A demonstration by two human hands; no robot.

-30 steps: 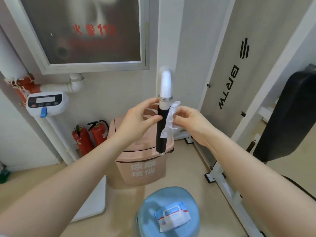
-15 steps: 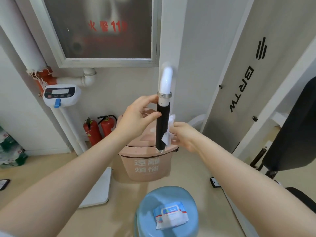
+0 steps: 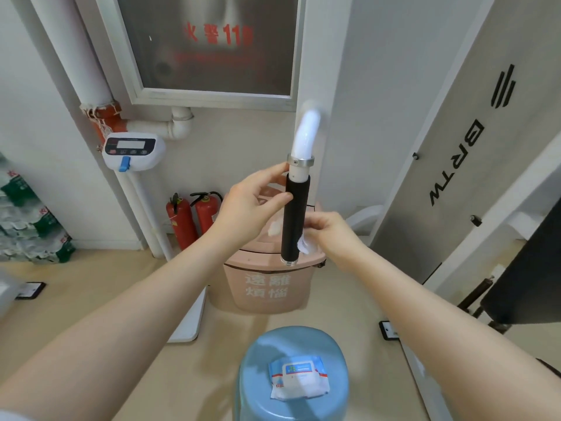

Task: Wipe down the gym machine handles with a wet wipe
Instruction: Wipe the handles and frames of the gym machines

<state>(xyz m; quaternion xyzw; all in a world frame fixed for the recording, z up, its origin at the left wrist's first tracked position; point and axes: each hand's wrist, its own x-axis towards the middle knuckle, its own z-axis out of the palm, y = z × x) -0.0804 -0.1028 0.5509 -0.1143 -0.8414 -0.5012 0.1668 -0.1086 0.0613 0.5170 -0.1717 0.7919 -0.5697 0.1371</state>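
Note:
The machine handle [image 3: 294,220] hangs upright in front of me: a black foam grip below a white bent tube with a metal collar. My left hand [image 3: 253,202] pinches the top of the black grip between thumb and fingers. My right hand [image 3: 329,235] presses a crumpled white wet wipe [image 3: 305,246] against the lower right side of the grip, near its metal end cap. A bit of wipe also shows left of the grip. A pack of wet wipes [image 3: 299,378] lies on a blue stool [image 3: 291,399] below.
A pink bin [image 3: 267,287] stands right behind the handle. Two red fire extinguishers [image 3: 194,217] and a white scale post [image 3: 133,153] are at the left wall. The machine's grey weight-stack cover [image 3: 455,177] and white frame rise on the right, with a black pad [image 3: 528,275].
My right hand has slid the wipe down the grip from its top part to near the bottom end. My left hand kept its hold near the top. The view shifted right and down.

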